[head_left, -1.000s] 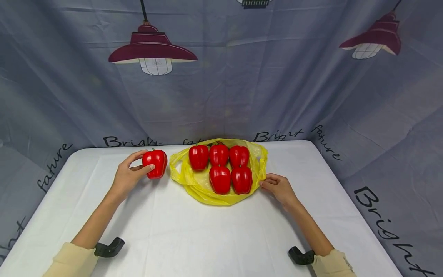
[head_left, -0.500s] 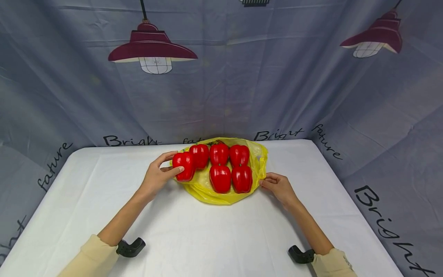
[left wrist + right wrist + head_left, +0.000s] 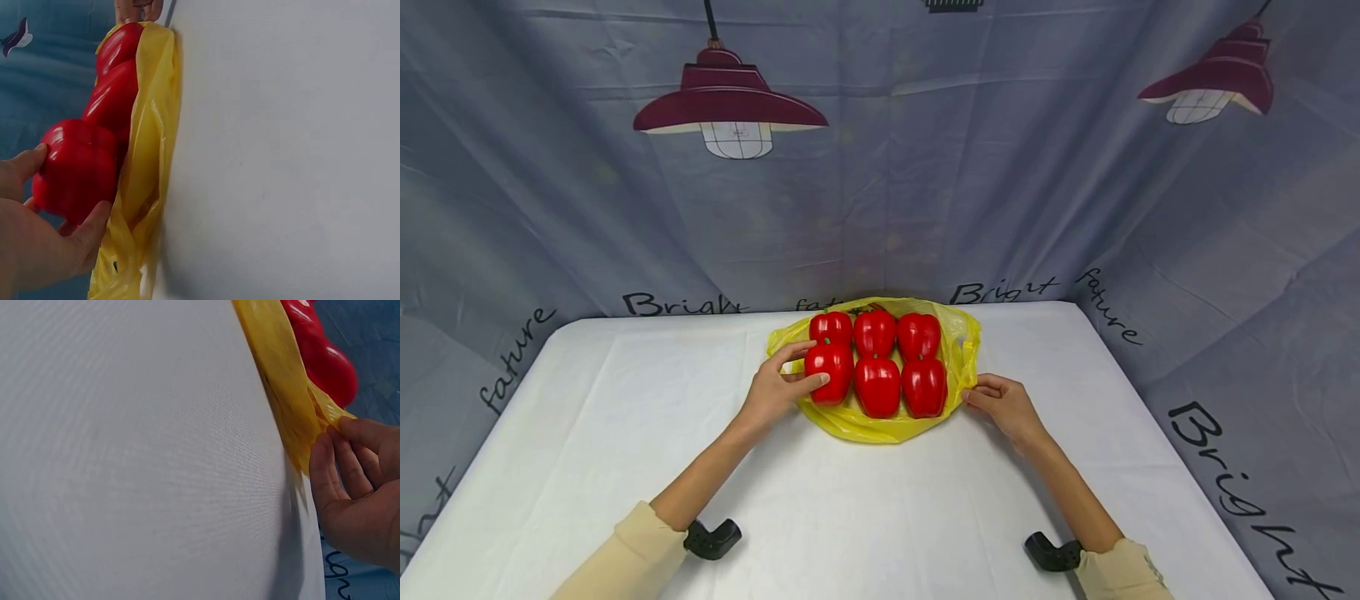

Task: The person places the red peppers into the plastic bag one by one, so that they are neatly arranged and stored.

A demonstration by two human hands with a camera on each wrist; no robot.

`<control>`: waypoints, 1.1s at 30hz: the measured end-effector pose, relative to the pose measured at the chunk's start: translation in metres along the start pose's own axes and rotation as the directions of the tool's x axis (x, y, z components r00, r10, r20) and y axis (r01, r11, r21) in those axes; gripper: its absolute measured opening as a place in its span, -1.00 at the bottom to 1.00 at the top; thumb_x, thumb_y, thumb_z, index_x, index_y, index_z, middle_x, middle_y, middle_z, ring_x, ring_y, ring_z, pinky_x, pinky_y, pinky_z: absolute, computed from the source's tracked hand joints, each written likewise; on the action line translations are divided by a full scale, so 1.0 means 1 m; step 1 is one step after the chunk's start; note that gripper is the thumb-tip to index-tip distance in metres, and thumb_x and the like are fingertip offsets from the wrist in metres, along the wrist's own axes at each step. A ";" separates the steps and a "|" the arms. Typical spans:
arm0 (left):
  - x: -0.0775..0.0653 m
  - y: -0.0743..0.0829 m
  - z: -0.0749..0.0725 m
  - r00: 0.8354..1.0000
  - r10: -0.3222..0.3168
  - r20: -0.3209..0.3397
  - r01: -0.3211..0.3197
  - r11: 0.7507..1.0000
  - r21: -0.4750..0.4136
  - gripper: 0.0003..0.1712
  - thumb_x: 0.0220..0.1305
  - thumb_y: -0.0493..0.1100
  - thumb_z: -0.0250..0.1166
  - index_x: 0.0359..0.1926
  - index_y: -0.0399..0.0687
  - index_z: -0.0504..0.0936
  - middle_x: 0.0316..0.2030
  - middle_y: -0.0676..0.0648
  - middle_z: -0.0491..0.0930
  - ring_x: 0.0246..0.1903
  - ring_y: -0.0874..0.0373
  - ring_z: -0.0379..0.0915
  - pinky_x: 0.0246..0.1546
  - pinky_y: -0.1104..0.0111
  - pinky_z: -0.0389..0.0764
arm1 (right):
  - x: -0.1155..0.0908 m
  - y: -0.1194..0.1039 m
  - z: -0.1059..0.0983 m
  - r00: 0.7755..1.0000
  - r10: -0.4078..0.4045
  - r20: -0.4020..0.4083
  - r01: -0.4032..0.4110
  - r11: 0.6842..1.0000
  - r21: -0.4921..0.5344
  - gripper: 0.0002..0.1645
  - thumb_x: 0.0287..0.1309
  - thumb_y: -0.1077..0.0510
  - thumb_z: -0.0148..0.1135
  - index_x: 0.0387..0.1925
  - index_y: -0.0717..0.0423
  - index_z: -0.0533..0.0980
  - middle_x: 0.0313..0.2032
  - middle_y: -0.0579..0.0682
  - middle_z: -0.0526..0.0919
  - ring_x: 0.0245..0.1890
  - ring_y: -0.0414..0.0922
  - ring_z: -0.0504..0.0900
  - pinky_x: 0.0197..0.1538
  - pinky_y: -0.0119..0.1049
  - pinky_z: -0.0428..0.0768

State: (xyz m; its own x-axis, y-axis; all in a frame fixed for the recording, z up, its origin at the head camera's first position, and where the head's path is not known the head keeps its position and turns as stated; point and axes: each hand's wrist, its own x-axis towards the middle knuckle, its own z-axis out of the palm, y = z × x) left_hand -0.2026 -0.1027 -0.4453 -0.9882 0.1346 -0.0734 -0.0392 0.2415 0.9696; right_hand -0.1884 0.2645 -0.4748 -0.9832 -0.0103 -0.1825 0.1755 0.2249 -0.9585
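My left hand grips a red bell pepper between thumb and fingers, at the front left of a yellow plastic bag. In the left wrist view the held pepper is at the bag's edge, beside the other peppers; whether it touches the bag's bottom I cannot tell. Several more red peppers lie in two rows on the spread bag. At the bag's right edge my right hand pinches the plastic; the right wrist view shows thumb and fingertips on the yellow film.
The bag lies near the far edge of a table with a white cloth. Behind it hangs a grey-blue curtain printed with lamps and lettering. A black wrist device sits at the left cuff, another black device at the right.
My left hand has carried the pepper rightward from beside the bag to the front left spot among the others. The right hand has stayed at the bag's edge.
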 end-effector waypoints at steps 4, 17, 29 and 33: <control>-0.001 -0.003 0.005 1.000 -0.007 -0.014 0.008 1.000 0.025 -0.35 0.24 -0.17 0.43 0.34 0.04 0.46 0.25 -0.22 0.38 0.05 -0.20 0.51 -0.07 0.16 0.67 | 0.001 0.001 -0.001 1.000 -0.008 0.013 0.007 1.000 0.027 -0.57 0.29 0.27 0.31 0.10 0.47 0.49 -0.23 0.08 0.71 -0.17 -0.09 0.71 -0.02 -0.25 0.66; -0.002 -0.012 0.014 1.000 0.005 -0.028 -0.003 0.998 0.055 -0.36 0.23 -0.17 0.44 0.33 0.02 0.47 0.22 -0.21 0.42 -0.01 -0.17 0.57 -0.10 0.17 0.69 | 0.002 0.003 -0.001 1.000 -0.010 0.021 0.009 0.999 0.050 -0.55 0.28 0.26 0.32 0.10 0.49 0.49 -0.23 0.09 0.71 -0.20 -0.14 0.71 -0.01 -0.26 0.65; -0.002 -0.020 0.016 0.997 0.060 -0.055 -0.052 0.989 0.135 -0.33 0.24 -0.10 0.44 0.35 0.03 0.47 0.19 -0.17 0.49 -0.03 -0.11 0.58 -0.13 0.19 0.70 | 0.003 0.003 -0.001 1.000 -0.013 0.018 0.012 0.999 0.040 -0.56 0.28 0.26 0.32 0.10 0.48 0.49 -0.23 0.10 0.72 -0.23 -0.17 0.71 -0.01 -0.25 0.65; -0.004 -0.019 0.017 0.991 0.113 -0.077 -0.090 0.963 0.254 -0.33 0.23 -0.01 0.44 0.35 0.07 0.49 0.14 -0.08 0.56 -0.07 0.00 0.55 -0.20 0.26 0.68 | 0.003 0.003 -0.001 0.999 -0.024 0.024 0.023 0.999 0.042 -0.56 0.28 0.26 0.31 0.09 0.49 0.49 -0.23 0.11 0.72 -0.22 -0.15 0.71 -0.01 -0.25 0.65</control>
State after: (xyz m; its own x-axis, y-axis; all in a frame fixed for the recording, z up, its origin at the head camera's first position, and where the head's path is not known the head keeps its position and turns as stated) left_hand -0.1956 -0.0917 -0.4677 -0.9947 0.0866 0.0552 0.0893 0.4640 0.8813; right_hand -0.1908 0.2658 -0.4780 -0.9856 -0.0394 -0.1644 0.1546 0.1832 -0.9709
